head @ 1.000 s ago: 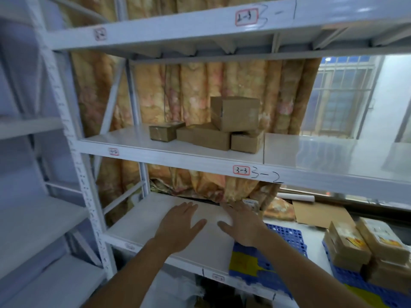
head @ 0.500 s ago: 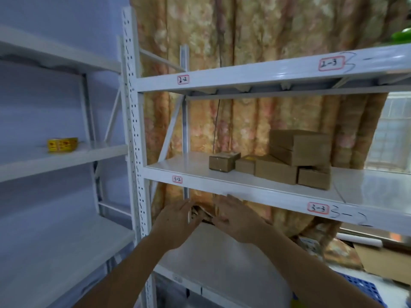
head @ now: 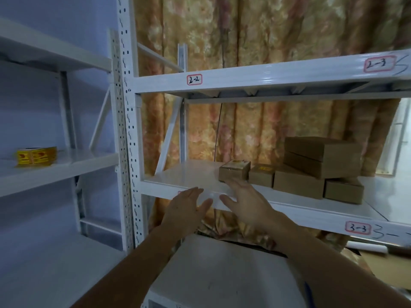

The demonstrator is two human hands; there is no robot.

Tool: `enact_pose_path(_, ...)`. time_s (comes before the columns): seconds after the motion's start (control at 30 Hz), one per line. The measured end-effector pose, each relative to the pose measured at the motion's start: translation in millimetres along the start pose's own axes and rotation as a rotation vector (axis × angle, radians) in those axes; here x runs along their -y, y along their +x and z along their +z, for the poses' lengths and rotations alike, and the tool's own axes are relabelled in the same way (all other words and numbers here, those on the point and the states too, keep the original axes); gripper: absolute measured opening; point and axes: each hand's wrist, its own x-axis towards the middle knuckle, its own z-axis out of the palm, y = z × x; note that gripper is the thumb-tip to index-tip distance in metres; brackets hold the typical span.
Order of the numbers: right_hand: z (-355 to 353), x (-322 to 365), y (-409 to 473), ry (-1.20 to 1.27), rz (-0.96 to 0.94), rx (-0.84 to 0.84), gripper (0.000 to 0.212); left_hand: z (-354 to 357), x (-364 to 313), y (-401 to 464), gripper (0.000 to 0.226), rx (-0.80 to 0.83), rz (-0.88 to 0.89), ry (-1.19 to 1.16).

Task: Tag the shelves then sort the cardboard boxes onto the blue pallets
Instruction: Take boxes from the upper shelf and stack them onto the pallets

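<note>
Head view: white metal shelving [head: 266, 78] in front of a floral curtain [head: 255, 36]. Both hands are raised at the front edge of the middle shelf [head: 184, 178].

Left hand [head: 185, 207]: fingers together and extended, palm turned inward toward the other hand, empty. It lies over the front beam of the middle shelf, partly covering a red-bordered tag there; whether it touches the beam I cannot tell.

Right hand [head: 246, 201]: fingers loosely spread, empty, reaching over the same beam. Its fingertips are just in front of the smallest cardboard box [head: 233, 172]; contact cannot be confirmed.

Cardboard boxes on the middle shelf, left to right: smallest box, a second small box [head: 261, 175] close beside it, a flat wider box [head: 298, 184], another box [head: 343, 190] at the right end. A larger box [head: 322, 156] sits on top of the group toward the right.

Tags visible: "2-2" tag [head: 194, 79] and "2-3" tag [head: 376, 64] on the upper beam; "3-3" tag [head: 358, 227] on the middle beam, with handwriting beside it.

Adjacent shelf unit on the left: yellow roll of labels [head: 35, 155] on its middle shelf. No blue pallets can be made out.
</note>
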Motion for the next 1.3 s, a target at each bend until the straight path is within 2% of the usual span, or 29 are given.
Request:
enact_pose_path(0.13,-2.5,-13.4,33.7,0.076,0.088,-0.039,0.060,14.4,2.9,46.0,0.066,-0.019,-0.058,-0.174)
enact_pose_path(0.23,-2.1,-24.8,63.5,0.198,0.165,-0.174,0.048,23.1,1.8,80.1,0.068,-0.017,-0.091,-0.292)
enact_pose_path(0.4,6.1,-45.9,105.1,0.410,0.385,-0.241,0.073,31.9,-6.7,130.1,0.068,0.016,-0.111,-0.443)
enact_pose_path(0.47,7.1,-50.0,115.2,0.431,0.438,-0.273,0.074,36.6,-10.2,150.9,0.070,0.066,-0.143,-0.502)
enact_pose_path(0.6,9.6,-50.3,125.3,0.405,0.463,-0.283,0.074,45.0,-17.7,185.6,0.086,0.149,-0.170,-0.593)
enact_pose_path(0.73,14.2,-45.8,134.1,0.402,0.479,-0.296,0.075,56.1,-16.4,210.1,0.077,0.269,-0.174,-0.570)
enact_pose_path(0.87,19.6,-37.1,139.4,0.363,0.491,-0.323,0.069,63.6,-14.3,211.2,0.062,0.285,-0.132,-0.559)
enact_pose_path(0.97,26.9,-31.6,139.2,0.365,0.512,-0.351,0.061,65.3,-10.2,207.3,0.060,0.254,-0.088,-0.560)
enact_pose_path(1.17,35.8,-23.3,141.4,0.449,0.575,-0.353,0.055,60.0,-0.1,203.9,0.042,0.157,-0.102,-0.720)
enact_pose_path(1.3,34.2,-12.6,143.7,0.600,0.644,-0.391,0.036,60.9,1.9,204.7,0.033,0.096,-0.108,-0.809)
